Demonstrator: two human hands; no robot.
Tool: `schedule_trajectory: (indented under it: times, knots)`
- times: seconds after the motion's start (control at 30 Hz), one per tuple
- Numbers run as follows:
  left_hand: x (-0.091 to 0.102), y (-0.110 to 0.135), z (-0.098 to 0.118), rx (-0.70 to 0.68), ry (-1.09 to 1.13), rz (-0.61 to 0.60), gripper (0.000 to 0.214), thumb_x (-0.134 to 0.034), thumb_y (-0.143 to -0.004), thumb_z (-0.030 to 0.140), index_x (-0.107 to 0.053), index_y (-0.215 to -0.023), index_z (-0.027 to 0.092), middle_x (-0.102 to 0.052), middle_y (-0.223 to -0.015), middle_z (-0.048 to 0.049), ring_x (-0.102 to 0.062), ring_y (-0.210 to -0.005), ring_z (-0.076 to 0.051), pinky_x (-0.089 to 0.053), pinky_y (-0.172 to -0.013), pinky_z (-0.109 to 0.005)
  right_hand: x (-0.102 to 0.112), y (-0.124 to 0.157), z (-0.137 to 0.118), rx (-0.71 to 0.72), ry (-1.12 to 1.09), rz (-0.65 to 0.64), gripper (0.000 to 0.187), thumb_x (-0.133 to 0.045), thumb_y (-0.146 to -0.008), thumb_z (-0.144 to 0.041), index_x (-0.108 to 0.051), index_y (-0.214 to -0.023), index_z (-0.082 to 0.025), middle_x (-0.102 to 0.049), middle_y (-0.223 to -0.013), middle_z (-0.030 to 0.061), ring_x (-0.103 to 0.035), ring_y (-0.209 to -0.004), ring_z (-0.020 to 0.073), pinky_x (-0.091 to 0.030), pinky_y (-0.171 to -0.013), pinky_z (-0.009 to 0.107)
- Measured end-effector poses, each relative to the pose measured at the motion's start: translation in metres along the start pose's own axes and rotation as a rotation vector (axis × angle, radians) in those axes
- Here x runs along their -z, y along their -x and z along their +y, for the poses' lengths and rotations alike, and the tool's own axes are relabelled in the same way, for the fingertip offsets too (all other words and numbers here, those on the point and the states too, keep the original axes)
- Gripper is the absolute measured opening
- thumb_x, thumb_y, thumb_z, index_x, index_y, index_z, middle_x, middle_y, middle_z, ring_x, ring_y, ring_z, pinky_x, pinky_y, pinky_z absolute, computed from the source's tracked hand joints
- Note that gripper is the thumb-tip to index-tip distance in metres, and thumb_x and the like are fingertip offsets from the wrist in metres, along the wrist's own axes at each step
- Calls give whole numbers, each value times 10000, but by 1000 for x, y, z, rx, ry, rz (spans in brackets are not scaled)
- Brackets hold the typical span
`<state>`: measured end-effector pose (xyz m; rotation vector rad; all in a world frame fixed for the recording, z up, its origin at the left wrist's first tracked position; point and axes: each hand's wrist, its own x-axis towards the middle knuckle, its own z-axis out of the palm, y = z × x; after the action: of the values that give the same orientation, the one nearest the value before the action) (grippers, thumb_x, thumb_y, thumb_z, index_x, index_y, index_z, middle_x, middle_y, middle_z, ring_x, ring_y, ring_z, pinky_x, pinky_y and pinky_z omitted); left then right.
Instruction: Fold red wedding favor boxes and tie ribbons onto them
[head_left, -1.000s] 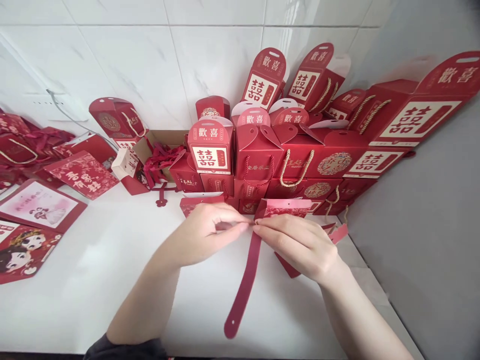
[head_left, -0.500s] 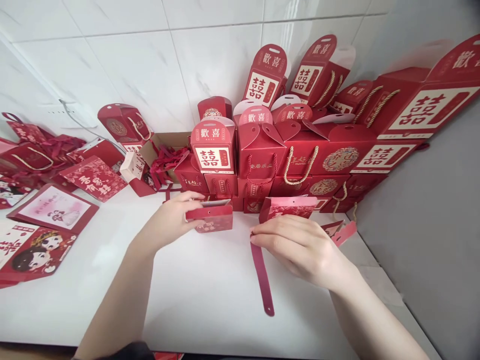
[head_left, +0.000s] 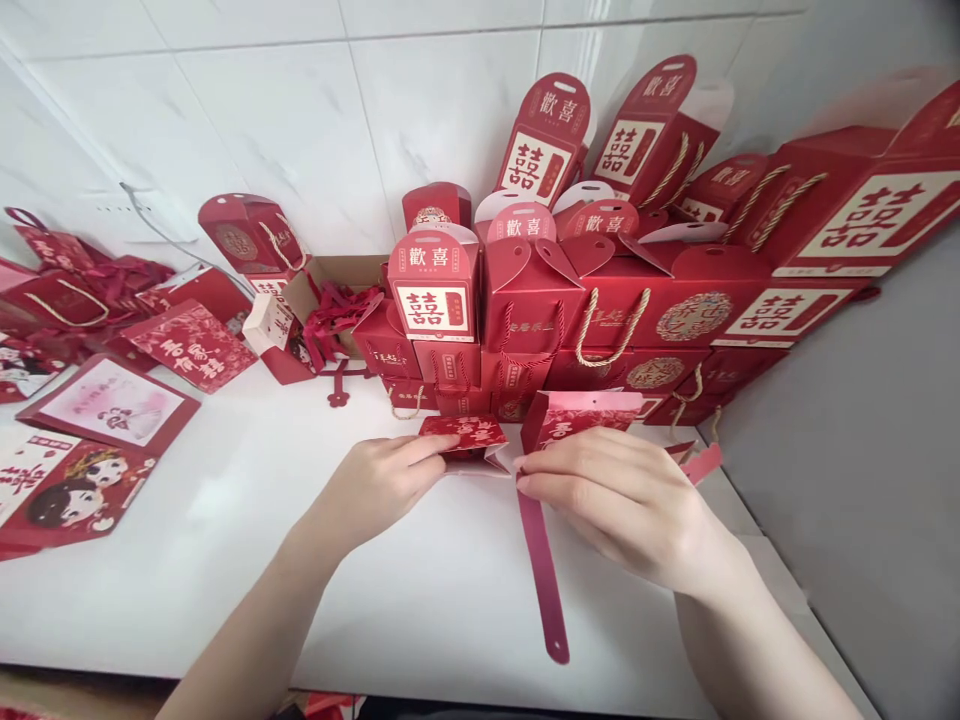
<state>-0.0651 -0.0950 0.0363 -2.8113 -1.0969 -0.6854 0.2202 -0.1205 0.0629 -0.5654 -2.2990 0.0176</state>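
Note:
My left hand point(head_left: 379, 482) is closed on a small red paper bag point(head_left: 466, 441) that lies tilted on the white tabletop point(head_left: 225, 540) in front of me. A long dark red paper strip point(head_left: 545, 575) is pinched at its top end by my right hand point(head_left: 626, 500) and trails toward the near edge. The strip's top end is close to the small bag's right side. Just behind my right hand stands a second small red bag point(head_left: 581, 415), open at the top.
A stack of red gift boxes point(head_left: 525, 300) with rope handles fills the back against the tiled wall and runs along the grey wall point(head_left: 862, 480) on the right. Flat red cards point(head_left: 112, 405) and bags lie at the left. A cardboard box of red ribbons point(head_left: 334, 305) sits behind.
My left hand let go of the strip, reached left, took the small red bag and brought it back toward the strip. My right hand kept hold of the strip's top end.

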Motion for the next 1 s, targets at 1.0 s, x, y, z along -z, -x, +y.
schedule_trajectory:
  times: [1.0]
  knots:
    - [-71, -15, -2, 513, 685, 277, 218, -597, -902, 300, -730, -1015, 170, -752, -933, -68, -705, -848, -186, -580, -809, -302, -93, -6, 22, -422, -66, 92, 154, -530, -908, -118, -640, -924, -225, -736, -874, 4, -661, -1080, 217, -89, -1186, 656]
